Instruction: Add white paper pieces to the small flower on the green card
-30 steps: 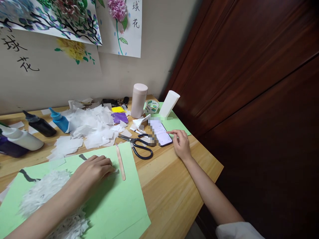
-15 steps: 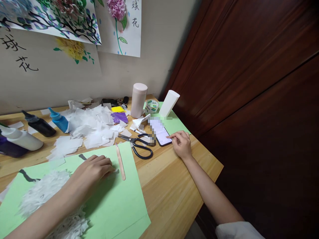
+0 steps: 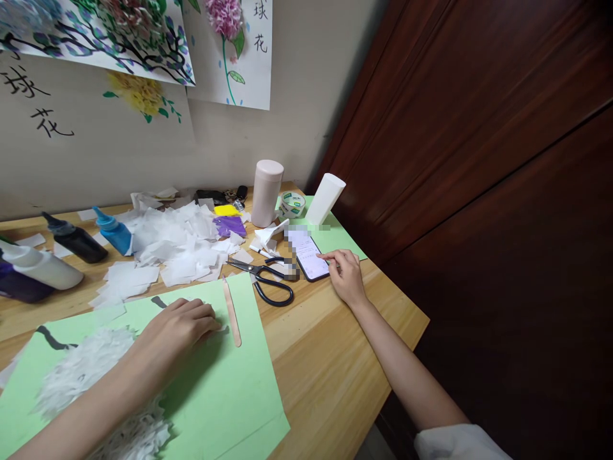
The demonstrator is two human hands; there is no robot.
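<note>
My left hand (image 3: 191,319) rests on a green sheet of paper (image 3: 239,383), its fingers curled down and pressed together. A small pale scrap shows at the fingertips; what they hold is mostly hidden. Beneath my left forearm lie white ruffled paper flowers (image 3: 90,364), partly covered by the arm. Black painted strokes (image 3: 52,338) mark the sheet. A wooden craft stick (image 3: 232,316) lies just right of the fingers. My right hand (image 3: 347,275) extends its index finger onto the lit screen of a smartphone (image 3: 311,255), holding nothing, with the other fingers loosely bent.
Black-handled scissors (image 3: 268,278) lie between the hands. Loose white paper pieces (image 3: 177,236) spread along the back, beside blue (image 3: 113,233) and black (image 3: 74,239) paint bottles. A pink tumbler (image 3: 267,195), a tape roll (image 3: 292,204) and a white cylinder (image 3: 325,199) stand near the wall.
My right index finger has shifted slightly left on the phone's screen, and the screen content looks different. My left hand has stayed in place.
</note>
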